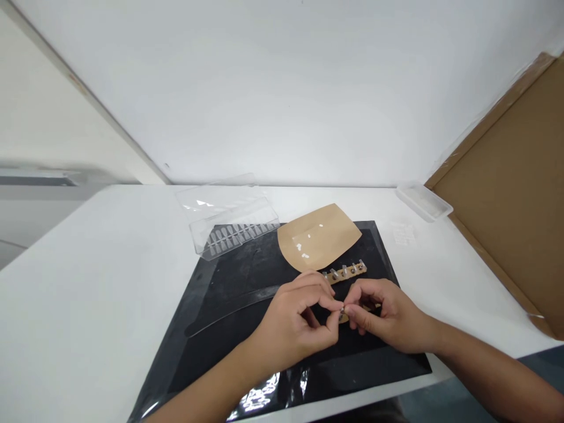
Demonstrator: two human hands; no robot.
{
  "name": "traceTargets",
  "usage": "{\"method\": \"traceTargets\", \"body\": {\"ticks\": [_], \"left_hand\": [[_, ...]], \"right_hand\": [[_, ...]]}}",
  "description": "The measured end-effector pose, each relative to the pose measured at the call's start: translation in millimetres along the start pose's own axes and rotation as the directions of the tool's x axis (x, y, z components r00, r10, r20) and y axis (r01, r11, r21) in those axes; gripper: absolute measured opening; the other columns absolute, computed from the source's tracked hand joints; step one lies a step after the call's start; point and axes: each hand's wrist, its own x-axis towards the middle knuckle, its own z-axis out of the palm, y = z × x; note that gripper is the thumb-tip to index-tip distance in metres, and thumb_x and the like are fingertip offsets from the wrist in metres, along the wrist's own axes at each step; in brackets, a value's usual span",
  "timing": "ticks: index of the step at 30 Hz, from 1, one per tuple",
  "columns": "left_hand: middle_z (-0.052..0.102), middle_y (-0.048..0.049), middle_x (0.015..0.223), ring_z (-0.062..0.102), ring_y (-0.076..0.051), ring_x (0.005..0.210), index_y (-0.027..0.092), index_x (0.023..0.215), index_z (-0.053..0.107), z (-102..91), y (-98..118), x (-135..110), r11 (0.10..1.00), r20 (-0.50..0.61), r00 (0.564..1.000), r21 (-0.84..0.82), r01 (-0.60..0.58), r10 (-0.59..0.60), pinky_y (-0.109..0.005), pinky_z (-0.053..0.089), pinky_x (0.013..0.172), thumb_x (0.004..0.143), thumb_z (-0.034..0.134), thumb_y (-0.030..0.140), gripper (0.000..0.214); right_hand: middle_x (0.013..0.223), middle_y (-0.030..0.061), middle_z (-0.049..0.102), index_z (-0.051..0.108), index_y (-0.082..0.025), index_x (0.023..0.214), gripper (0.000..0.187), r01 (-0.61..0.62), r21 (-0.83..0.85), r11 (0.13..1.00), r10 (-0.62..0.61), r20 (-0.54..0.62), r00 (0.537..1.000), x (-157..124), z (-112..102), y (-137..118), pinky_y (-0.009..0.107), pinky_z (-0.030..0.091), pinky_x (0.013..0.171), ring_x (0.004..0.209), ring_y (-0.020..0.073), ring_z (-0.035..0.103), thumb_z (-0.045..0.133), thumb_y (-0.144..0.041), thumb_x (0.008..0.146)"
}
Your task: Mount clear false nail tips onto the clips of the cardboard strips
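My left hand (304, 311) is closed, its thumb and index finger pinched at a small shiny piece (342, 310). From the other side, my right hand (383, 308) pinches the same spot, fingertips nearly touching the left ones. My fingers hide most of this piece. Below the fingertips shows part of a tan strip (343, 319). Just beyond my hands lies a tan display strip (352, 272), with several clear nail tips standing on small round metal-looking mounts; the left hand covers its near end.
A tan card (326, 235) with small white pieces lies on the black mat (247, 264). Behind left is an open clear box (238, 229) of false nails. A dark curved band (233, 311) lies left. Back right are a white tray (423, 200) and cardboard (506, 194).
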Motion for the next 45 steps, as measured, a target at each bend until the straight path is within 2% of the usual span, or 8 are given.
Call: {"method": "traceTargets", "body": {"ticks": [7, 15, 23, 28, 33, 40, 45], "left_hand": [[0.070, -0.0084, 0.076, 0.070, -0.020, 0.084, 0.017, 0.086, 0.079, -4.4, 3, 4, 0.997, 0.040, 0.997, 0.030, -0.074, 0.073, -0.012, 0.048, 0.041, 0.082, 0.071, 0.006, 0.014], [0.068, -0.0079, 0.073, 0.070, -0.021, 0.088, 0.016, 0.084, 0.077, -4.9, 3, 4, 0.997, 0.060, 0.996, 0.032, -0.073, 0.071, -0.012, 0.049, 0.044, 0.084, 0.070, 0.005, 0.013], [0.062, -0.0067, 0.072, 0.068, -0.022, 0.091, 0.016, 0.075, 0.068, 2.2, 1, -1, 1.000, 0.041, 0.999, -0.004, -0.012, 0.013, -0.010, 0.050, 0.041, 0.074, 0.067, 0.001, 0.015], [0.056, -0.0021, 0.065, 0.069, -0.023, 0.090, 0.018, 0.071, 0.062, 3.9, 2, -1, 0.998, 0.024, 0.999, 0.043, -0.042, 0.041, -0.018, 0.057, 0.053, 0.070, 0.064, 0.001, 0.017], [0.054, 0.0009, 0.065, 0.069, -0.021, 0.086, 0.019, 0.069, 0.056, 6.0, 2, -2, 0.999, 0.004, 1.000, 0.036, -0.020, 0.020, -0.031, 0.062, 0.071, 0.067, 0.062, 0.001, 0.019], [0.054, 0.0024, 0.062, 0.070, -0.020, 0.079, 0.019, 0.065, 0.053, 6.5, 5, -2, 0.997, 0.020, 0.997, -0.022, 0.074, -0.074, -0.032, 0.060, 0.072, 0.065, 0.062, 0.002, 0.020], [0.063, -0.0013, 0.066, 0.072, -0.022, 0.080, 0.018, 0.063, 0.057, 5.2, 7, 0, 0.986, 0.037, 0.988, -0.070, 0.152, -0.150, -0.032, 0.060, 0.069, 0.067, 0.065, 0.006, 0.015]], "right_hand": [[0.077, 0.0003, 0.072, 0.069, -0.018, 0.094, 0.023, 0.018, -0.026, 1.000, -0.018, -0.005, 1.000, 0, 0, -2, 0.020, 0.048, 0.060, 0.063, 0.0095, 0.064, 0.069, -0.039, 0.100], [0.078, 0.0005, 0.072, 0.070, -0.018, 0.094, 0.023, 0.016, -0.045, 0.999, -0.016, -0.015, 1.000, 1, -1, 1, 0.020, 0.049, 0.061, 0.065, 0.0100, 0.063, 0.070, -0.040, 0.100], [0.079, 0.0011, 0.072, 0.069, -0.019, 0.092, 0.025, 0.010, -0.094, 0.996, -0.008, 0.014, 1.000, 1, 1, 2, 0.022, 0.048, 0.061, 0.066, 0.0117, 0.063, 0.069, -0.042, 0.100], [0.079, 0.0010, 0.071, 0.070, -0.019, 0.093, 0.025, 0.011, -0.115, 0.993, -0.008, 0.028, 1.000, 0, 2, 3, 0.022, 0.047, 0.060, 0.066, 0.0117, 0.062, 0.068, -0.043, 0.100], [0.078, 0.0011, 0.069, 0.070, -0.018, 0.092, 0.027, 0.002, -0.122, 0.992, 0.003, 0.035, 0.999, 0, 3, 4, 0.022, 0.046, 0.059, 0.065, 0.0115, 0.061, 0.067, -0.044, 0.101], [0.077, 0.0009, 0.068, 0.071, -0.018, 0.093, 0.027, -0.009, -0.090, 0.996, 0.013, 0.047, 0.999, -1, 4, 5, 0.022, 0.046, 0.059, 0.065, 0.0114, 0.060, 0.068, -0.045, 0.100], [0.078, 0.0017, 0.071, 0.070, -0.018, 0.093, 0.026, -0.026, -0.031, 0.999, 0.028, 0.076, 0.997, 0, 2, 2, 0.021, 0.048, 0.059, 0.064, 0.0106, 0.061, 0.070, -0.043, 0.099]]}}
